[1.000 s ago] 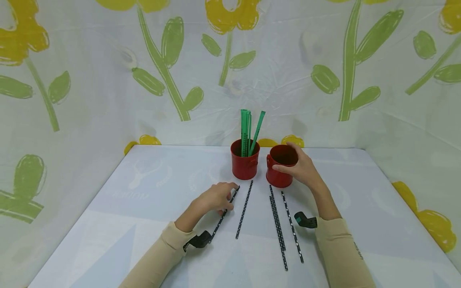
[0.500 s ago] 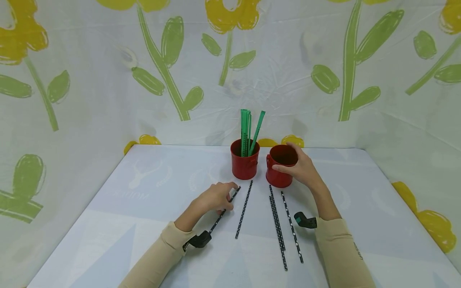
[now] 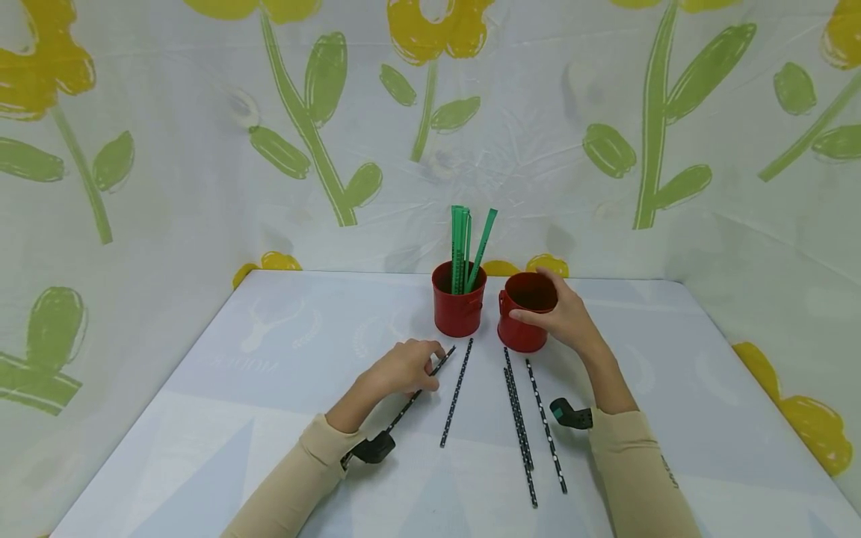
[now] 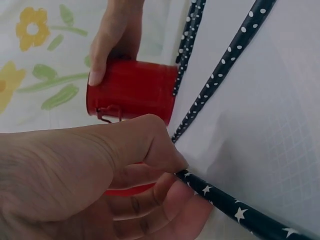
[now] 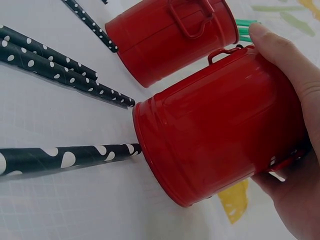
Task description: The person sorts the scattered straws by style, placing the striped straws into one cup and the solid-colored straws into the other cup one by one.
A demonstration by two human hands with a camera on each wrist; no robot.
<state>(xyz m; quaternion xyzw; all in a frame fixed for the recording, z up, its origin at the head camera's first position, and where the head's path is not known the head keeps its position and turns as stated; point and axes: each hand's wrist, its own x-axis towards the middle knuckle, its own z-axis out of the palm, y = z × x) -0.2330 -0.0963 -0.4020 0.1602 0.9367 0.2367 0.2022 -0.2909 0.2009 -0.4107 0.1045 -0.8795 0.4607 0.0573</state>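
Note:
My left hand (image 3: 406,368) pinches a black star-patterned paper straw (image 3: 412,395) between thumb and fingers, the straw (image 4: 235,211) raised a little off the table. My right hand (image 3: 561,317) grips the right red tin cup (image 3: 525,311) around its side; in the right wrist view that cup (image 5: 220,130) stands on the table with my fingers round it. A second red tin cup (image 3: 459,299) to its left holds several green straws (image 3: 466,247). Several black dotted straws (image 3: 519,407) lie on the table between my arms.
The white table (image 3: 202,388) is enclosed by a sheet wall printed with yellow flowers (image 3: 430,30). Small black cameras (image 3: 372,448) sit on both wrists. A single dotted straw (image 3: 457,390) lies just right of my left hand.
The left hand has lifted the star straw slightly, its far end now pointing nearer the left cup. The right hand and its cup have stayed still.

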